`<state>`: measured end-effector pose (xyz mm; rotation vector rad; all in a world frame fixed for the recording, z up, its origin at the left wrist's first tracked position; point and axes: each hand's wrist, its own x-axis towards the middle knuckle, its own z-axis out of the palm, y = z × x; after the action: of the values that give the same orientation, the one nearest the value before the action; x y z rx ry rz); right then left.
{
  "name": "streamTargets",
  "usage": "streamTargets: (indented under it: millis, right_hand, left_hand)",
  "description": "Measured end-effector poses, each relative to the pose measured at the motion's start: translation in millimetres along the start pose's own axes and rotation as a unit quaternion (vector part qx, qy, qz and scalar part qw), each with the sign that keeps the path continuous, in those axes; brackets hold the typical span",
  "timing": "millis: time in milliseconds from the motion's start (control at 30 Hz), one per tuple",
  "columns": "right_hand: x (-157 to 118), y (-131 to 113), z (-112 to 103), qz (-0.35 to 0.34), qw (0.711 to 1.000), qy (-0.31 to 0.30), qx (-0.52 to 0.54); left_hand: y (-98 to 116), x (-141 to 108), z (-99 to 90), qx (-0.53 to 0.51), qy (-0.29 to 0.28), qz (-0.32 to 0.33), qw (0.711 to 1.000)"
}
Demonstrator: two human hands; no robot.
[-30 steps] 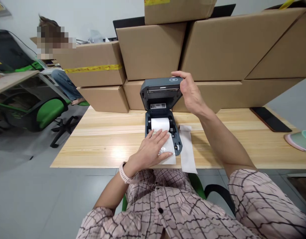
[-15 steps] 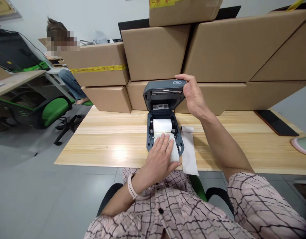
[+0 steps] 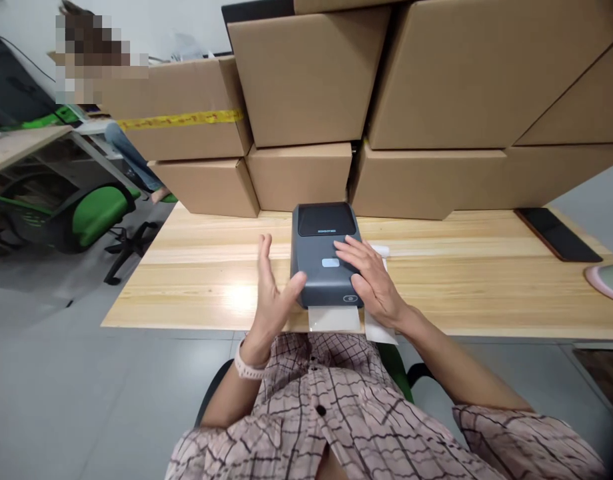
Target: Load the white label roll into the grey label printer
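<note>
A dark grey label printer [image 3: 316, 280] stands on the wooden table with its lid down. White label paper [image 3: 334, 319] sticks out of its front, over the table's edge. My left hand [image 3: 276, 290] is at the printer's left side, fingers spread and pointing up, the thumb by the lid's front left. My right hand [image 3: 374, 277] lies over the lid's right side with its fingers stretched out. Under and beside it is a loose paper strip [image 3: 380, 330], curled at its far end and partly hidden by the hand.
Cardboard boxes [image 3: 306, 87] are stacked along the table's back. A dark phone [image 3: 558, 233] lies on the right of the wooden table [image 3: 186, 280], near a green and pink object [image 3: 606, 283]. At the left are a green chair [image 3: 99, 213] and a seated person [image 3: 129, 157].
The printer's lid has come down, covering the paper roll. My left hand has left the label paper for the printer's left side. My right hand has lowered with the lid.
</note>
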<state>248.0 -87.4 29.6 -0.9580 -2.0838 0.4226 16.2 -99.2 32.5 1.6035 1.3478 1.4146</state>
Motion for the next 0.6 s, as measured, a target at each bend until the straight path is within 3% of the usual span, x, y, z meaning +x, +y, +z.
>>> streamTargets:
  millis: [100,167,333,500,600]
  right_hand:
    - [-5.2,1.3,4.6,0.002,1.000,0.005,-0.010]
    - [-7.8,2.1,7.4,0.012,1.000,0.010,-0.018]
    - [-12.3,2.0,20.1,0.027,0.998,0.054,-0.012]
    - [-11.5,-1.6,30.1,0.084,0.991,0.098,-0.023]
    - [-9.4,-1.8,28.8,0.074,0.992,0.106,-0.006]
  left_hand:
    - [-15.3,12.0,17.5,-0.090,-0.105,-0.104,0.985]
    - [-23.8,9.7,23.3,-0.131,-0.127,-0.134,0.974]
    - [-27.7,0.9,24.9,-0.142,-0.109,-0.130,0.975]
    - [-21.7,1.7,25.1,-0.127,-0.090,-0.108,0.982]
    - [-18.6,-18.9,24.1,-0.095,-0.010,-0.072,0.993]
